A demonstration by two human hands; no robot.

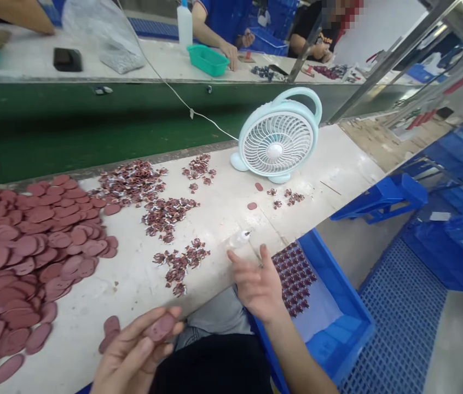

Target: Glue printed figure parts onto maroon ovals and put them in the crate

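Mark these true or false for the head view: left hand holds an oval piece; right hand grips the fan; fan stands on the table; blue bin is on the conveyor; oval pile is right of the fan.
1. The left hand holds a reddish oval piece. True.
2. The right hand grips the fan. False: it is open, near a small clear bottle, far from the fan.
3. The fan stands on the white table. True.
4. The blue bin sits on the green conveyor. False: it sits beside the table's near edge.
5. The oval pile lies right of the fan. False: left.
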